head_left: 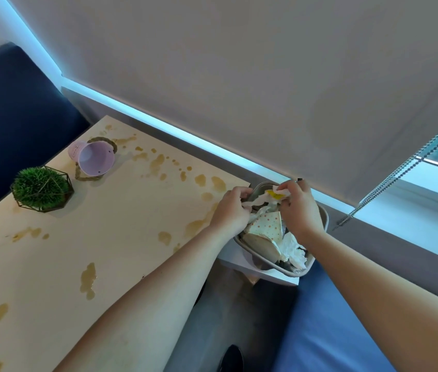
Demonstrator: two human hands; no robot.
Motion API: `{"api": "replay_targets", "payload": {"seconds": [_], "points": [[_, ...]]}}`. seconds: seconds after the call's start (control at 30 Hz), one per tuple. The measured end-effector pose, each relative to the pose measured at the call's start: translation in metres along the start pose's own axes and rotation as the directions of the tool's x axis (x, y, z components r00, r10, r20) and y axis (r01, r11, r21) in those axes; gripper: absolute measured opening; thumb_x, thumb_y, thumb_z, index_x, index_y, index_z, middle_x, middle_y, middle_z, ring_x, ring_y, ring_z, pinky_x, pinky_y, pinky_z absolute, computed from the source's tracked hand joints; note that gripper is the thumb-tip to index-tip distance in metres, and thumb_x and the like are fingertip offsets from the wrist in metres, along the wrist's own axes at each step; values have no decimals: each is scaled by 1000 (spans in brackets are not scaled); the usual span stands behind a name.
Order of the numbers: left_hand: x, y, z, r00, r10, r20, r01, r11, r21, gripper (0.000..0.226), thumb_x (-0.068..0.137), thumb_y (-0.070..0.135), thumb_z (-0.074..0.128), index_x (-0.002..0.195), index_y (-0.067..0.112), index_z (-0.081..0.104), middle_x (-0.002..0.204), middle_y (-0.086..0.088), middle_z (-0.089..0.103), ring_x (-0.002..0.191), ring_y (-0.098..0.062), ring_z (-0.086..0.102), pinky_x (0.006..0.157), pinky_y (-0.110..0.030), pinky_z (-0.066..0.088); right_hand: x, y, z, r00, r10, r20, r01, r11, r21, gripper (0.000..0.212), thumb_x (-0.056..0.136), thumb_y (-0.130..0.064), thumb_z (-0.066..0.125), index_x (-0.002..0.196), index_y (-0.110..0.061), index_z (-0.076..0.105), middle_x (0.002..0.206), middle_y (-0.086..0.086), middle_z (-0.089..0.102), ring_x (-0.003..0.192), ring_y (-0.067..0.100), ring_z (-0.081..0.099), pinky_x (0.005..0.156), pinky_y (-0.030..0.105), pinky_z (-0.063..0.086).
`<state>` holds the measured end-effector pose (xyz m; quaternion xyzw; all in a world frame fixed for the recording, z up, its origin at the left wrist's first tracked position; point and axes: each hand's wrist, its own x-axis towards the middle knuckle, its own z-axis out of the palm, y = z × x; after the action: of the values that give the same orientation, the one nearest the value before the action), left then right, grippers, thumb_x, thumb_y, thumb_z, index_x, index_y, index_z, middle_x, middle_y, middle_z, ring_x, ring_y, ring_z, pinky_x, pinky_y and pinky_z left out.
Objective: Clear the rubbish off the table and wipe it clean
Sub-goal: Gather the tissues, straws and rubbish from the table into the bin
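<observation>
Crumpled wrapper [265,198]: pinched between left hand [230,210] and right hand [297,208], above bin [317,260]; stained table [105,237] adjacent.

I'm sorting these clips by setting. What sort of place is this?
Probably a café booth or home dining nook: a wooden table between blue cushioned seats, beside a window with a roller blind, and a small bin for rubbish.

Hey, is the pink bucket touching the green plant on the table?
Apart. In the head view, bare tabletop shows plainly between the tipped pink bucket and the green plant.
</observation>
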<state>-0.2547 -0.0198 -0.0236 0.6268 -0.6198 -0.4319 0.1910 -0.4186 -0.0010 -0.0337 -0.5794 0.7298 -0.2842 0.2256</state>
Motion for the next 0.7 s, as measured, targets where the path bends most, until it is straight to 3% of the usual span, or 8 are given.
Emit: {"api": "replay_targets", "payload": {"seconds": [0.07, 0.13, 0.2, 0.27, 0.4, 0.57, 0.7], "points": [[-1, -5, -4, 1000, -5, -21, 6, 1000, 14, 36, 96, 14, 53, 128, 29, 52, 132, 6, 49, 118, -13, 51, 89, -20, 39, 1, 7, 7, 998, -7, 58, 16, 988, -152, 38, 91, 5, 41, 121, -12, 56, 131, 6, 42, 109, 27, 49, 71, 30, 45], [-3, -9, -7, 1000, -14, -28, 15, 999, 29, 35, 96, 12, 51, 126, 30, 53, 131, 7, 49, 118, -11, 50, 89, -20, 40, -1, 14, 16, 966, 71, 250, -9, 971, -241, 46, 92, 1, 40, 135, -12, 50, 145, 4, 34, 130, 26, 36, 89, 35, 46], [-4, -13, -11, 999, -12, -32, 13, 999, 34, 35, 96, 11, 50, 124, 32, 55, 129, 8, 50, 117, -10, 50, 90, -21, 41, -4, 18, 20, 892, 145, 429, -25, 962, -272, 50, 97, -11, 36, 147, -17, 39, 155, 0, 26, 140, 25, 25, 107, 41, 36], [-7, -15, -16, 999, -6, -37, 7, 999, 36, 34, 96, 10, 49, 121, 32, 56, 126, 8, 53, 115, -11, 52, 89, -21, 41, -5, 15, 20, 861, 156, 484, 7, 948, -317, 51, 100, -24, 33, 151, -22, 31, 160, -1, 23, 145, 25, 20, 117, 43, 23], [-12, -19, -25, 998, 4, -55, -2, 999, 36, 32, 97, 12, 50, 120, 32, 57, 122, 10, 57, 112, -10, 54, 89, -20, 41, -6, -3, 16, 927, 80, 367, 68, 925, -374, 49, 102, -37, 30, 150, -26, 35, 158, -2, 28, 147, 22, 17, 121, 42, 6], [-28, -29, -55, 989, -8, -145, 15, 999, 48, 28, 99, 20, 49, 122, 33, 57, 120, 12, 57, 112, -8, 53, 86, -23, 42, -10, -58, 22, 935, -50, 350, 147, 955, -256, 46, 101, -35, 36, 146, -26, 39, 155, -1, 34, 145, 21, 23, 120, 40, 10], [-51, -46, -96, 970, -24, -243, 56, 990, 126, 33, 100, 28, 46, 133, 30, 51, 132, 5, 54, 125, -15, 46, 99, -35, 44, -22, -109, 44, 886, -177, 428, 297, 926, -231, 47, 103, -39, 34, 148, -26, 38, 156, -2, 32, 145, 21, 22, 119, 39, 10]]}}
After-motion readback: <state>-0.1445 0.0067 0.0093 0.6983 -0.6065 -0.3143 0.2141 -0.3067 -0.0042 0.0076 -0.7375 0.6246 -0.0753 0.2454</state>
